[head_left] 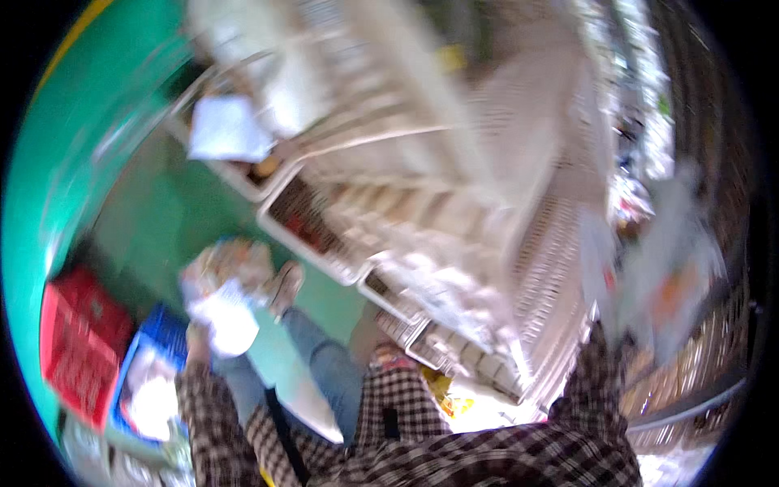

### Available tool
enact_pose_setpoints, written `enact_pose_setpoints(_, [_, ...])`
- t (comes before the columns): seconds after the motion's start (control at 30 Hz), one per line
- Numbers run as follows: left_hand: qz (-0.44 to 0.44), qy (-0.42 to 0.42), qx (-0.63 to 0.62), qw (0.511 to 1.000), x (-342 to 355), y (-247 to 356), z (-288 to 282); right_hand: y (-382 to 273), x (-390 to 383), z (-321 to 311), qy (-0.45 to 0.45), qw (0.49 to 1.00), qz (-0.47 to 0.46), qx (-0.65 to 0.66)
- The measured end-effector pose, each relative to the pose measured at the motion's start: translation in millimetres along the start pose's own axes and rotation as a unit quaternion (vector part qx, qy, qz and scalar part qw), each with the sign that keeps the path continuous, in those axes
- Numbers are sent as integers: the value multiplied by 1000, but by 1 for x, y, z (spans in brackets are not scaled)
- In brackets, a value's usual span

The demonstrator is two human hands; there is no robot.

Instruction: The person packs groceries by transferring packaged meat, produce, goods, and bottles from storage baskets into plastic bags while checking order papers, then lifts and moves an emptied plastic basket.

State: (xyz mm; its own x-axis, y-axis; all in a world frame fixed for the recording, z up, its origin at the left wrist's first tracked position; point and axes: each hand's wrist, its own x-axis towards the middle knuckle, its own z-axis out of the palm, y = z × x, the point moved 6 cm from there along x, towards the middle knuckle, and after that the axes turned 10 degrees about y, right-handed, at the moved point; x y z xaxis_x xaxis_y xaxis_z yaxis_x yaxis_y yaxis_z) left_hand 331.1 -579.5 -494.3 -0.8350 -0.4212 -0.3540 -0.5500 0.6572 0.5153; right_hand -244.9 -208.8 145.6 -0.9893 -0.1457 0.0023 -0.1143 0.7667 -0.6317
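Quick headcount for you: you've got one red crate (79,377) and one blue crate (166,329), so that's one of each colour. White crates (329,268) in the front row, I make it four at least, but the blur kills any exact count further back. You've got two white flat pieces (230,128), one lumpy bag (235,261) on your left and one see-through bag (669,280) on your right. Also two checked sleeves (203,414), two denim legs (333,377), and only one shoe (286,286) I'd swear to.
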Motion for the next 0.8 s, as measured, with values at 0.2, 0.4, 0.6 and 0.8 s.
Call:
enact_pose_setpoints(0.2, [-261, -154, -461, 834, -7, 152, 43, -101, -130, 104, -221, 969, 63, -86])
enact_pose_setpoints(0.4, [-358, -106, -728, 575, -50, 93, 2, 27, -201, 380, -520, 831, 56, -186])
enact_pose_setpoints(0.6, [-245, -180, -756, 580, 11, 144, -74, 128, -281, 650, -689, 639, -190, -285])
enact_pose_setpoints(0.8, [-43, -275, -716, 640, 18, 146, -54, 158, -319, 790, -682, 651, -211, -259])
